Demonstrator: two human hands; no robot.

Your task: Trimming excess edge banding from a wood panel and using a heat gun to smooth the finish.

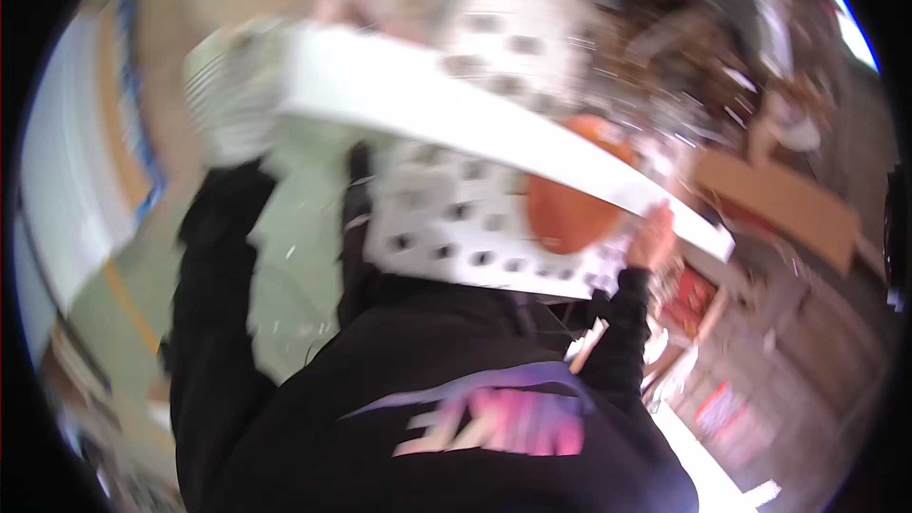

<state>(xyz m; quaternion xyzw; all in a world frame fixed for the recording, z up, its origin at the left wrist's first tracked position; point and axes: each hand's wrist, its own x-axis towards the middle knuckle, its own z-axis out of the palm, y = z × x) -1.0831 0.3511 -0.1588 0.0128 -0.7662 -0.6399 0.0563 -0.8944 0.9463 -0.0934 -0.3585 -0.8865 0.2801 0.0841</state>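
Blurred view: the right hand curls closed on the far edge of a long white board, seemingly stiff and light; the left hand is hidden.

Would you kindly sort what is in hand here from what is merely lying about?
In hand: long white board, held at its end by the right hand; white perforated panel; orange round thing.
Lying about: cardboard sheet, red packet.

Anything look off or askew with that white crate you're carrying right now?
The white perforated crate is held high and tilted, an orange ball inside against its wall. The right hand grips its rim; the left is hidden. Heavy blur hides damage.
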